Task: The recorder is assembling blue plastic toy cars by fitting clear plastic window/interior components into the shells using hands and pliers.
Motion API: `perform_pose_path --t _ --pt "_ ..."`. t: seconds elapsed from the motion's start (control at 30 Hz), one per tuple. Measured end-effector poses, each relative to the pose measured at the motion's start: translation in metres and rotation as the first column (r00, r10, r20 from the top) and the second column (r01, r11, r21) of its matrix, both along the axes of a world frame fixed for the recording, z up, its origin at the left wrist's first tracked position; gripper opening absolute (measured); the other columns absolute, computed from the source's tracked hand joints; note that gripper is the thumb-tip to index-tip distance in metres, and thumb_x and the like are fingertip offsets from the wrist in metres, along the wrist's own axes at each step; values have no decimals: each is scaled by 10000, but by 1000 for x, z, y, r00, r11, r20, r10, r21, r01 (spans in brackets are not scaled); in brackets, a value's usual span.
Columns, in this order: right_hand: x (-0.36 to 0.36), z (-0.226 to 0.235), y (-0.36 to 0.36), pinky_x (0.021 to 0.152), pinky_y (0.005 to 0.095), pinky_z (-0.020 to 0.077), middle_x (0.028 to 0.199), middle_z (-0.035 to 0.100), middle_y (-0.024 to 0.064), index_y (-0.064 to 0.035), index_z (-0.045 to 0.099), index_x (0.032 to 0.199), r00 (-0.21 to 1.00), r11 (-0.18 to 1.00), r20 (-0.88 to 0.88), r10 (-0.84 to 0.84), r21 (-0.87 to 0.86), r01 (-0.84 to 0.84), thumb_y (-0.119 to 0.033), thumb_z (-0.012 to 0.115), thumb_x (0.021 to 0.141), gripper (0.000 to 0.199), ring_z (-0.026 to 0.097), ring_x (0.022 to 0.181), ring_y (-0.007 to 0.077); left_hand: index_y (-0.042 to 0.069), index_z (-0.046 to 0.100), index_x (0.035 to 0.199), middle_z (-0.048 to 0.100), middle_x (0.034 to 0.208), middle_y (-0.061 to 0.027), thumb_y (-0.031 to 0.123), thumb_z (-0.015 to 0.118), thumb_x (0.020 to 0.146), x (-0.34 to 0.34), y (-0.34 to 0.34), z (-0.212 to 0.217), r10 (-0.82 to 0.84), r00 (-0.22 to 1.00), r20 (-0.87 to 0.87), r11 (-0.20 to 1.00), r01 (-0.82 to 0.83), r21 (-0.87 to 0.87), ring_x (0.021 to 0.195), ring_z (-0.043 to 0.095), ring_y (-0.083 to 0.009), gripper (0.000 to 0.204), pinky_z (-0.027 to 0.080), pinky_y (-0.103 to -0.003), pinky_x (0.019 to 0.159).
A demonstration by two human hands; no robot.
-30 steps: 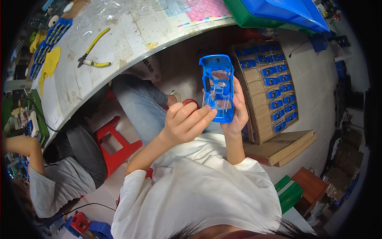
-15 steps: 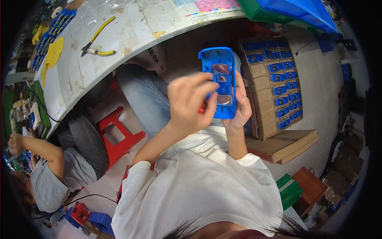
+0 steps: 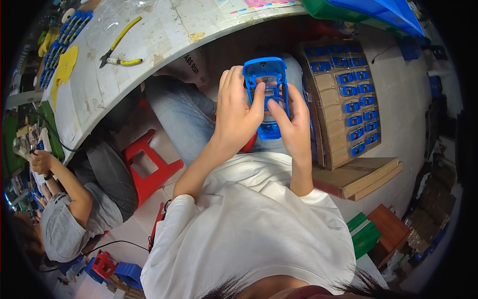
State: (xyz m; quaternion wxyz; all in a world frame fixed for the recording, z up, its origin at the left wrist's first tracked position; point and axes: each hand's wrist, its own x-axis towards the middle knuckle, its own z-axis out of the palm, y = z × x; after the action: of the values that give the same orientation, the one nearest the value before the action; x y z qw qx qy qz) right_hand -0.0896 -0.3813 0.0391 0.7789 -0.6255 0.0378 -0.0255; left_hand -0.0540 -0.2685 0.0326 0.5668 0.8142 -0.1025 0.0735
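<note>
A blue plastic toy car body shell (image 3: 268, 66) is held up in front of me, its hollow inner side facing me and clear window pieces set into it. My left hand (image 3: 238, 107) wraps its left edge, the thumb pressing on the inside near the upper window. From the right, my right hand (image 3: 295, 122) holds the other edge, its thumb laid across the middle of the shell. Both hands are closed on the shell; the fingers behind it are partly hidden.
A white worktable (image 3: 164, 30) curves across the upper left, with yellow-handled cutting pliers (image 3: 118, 47) on it. To the right stands a cardboard tray (image 3: 331, 114) of blue car shells beside flat cartons (image 3: 358, 177). Blue and green bins (image 3: 343, 15) sit above. A co-worker (image 3: 82, 214) sits at left near a red stool (image 3: 152, 159).
My left hand, blurred over the shell before, now grips its left side. My right thumb has come over the front. The shell has shifted slightly left, and the co-worker's hands have moved.
</note>
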Motion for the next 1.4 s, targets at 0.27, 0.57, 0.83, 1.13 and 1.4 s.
perform_pose_path --t 0.27,0.57,0.83,1.13,1.4 --pt "9 -4 0 473 193 432 689 556 42 1 489 840 989 928 37 -141 -344 145 -41 523 838 55 523 570 47 -67 443 965 478 857 -204 65 536 791 -1 -5 -5 -31 1000 3 999 31 23 821 479 -338 237 396 -384 715" --pt "12 -7 3 455 201 416 654 533 41 -1 461 800 984 903 82 -160 -390 179 -22 510 828 61 501 543 46 -30 445 992 538 822 -163 103 516 850 -2 -5 -2 -51 995 -82 999 51 -1 672 508 -241 207 409 -317 555" --pt "18 -3 4 472 221 399 646 523 54 6 456 795 979 871 119 -163 -449 200 -17 518 817 69 499 558 62 -36 424 923 562 810 -197 38 521 826 5 -10 -7 -29 997 -72 990 19 -142 724 593 -314 156 455 -370 618" --pt "22 4 7 487 237 402 646 540 68 6 461 805 971 877 157 -180 -421 230 -14 507 825 55 509 573 76 -24 430 903 557 775 -149 46 527 831 8 -12 3 9 996 -84 980 -25 -200 687 568 -223 139 442 -303 620" --pt "22 6 10 462 220 376 658 552 56 3 468 824 961 893 186 -203 -367 260 -30 507 840 54 491 546 60 -23 476 885 562 792 -145 54 512 838 8 -11 2 -7 1000 19 976 11 -216 700 571 -247 98 440 -311 633"
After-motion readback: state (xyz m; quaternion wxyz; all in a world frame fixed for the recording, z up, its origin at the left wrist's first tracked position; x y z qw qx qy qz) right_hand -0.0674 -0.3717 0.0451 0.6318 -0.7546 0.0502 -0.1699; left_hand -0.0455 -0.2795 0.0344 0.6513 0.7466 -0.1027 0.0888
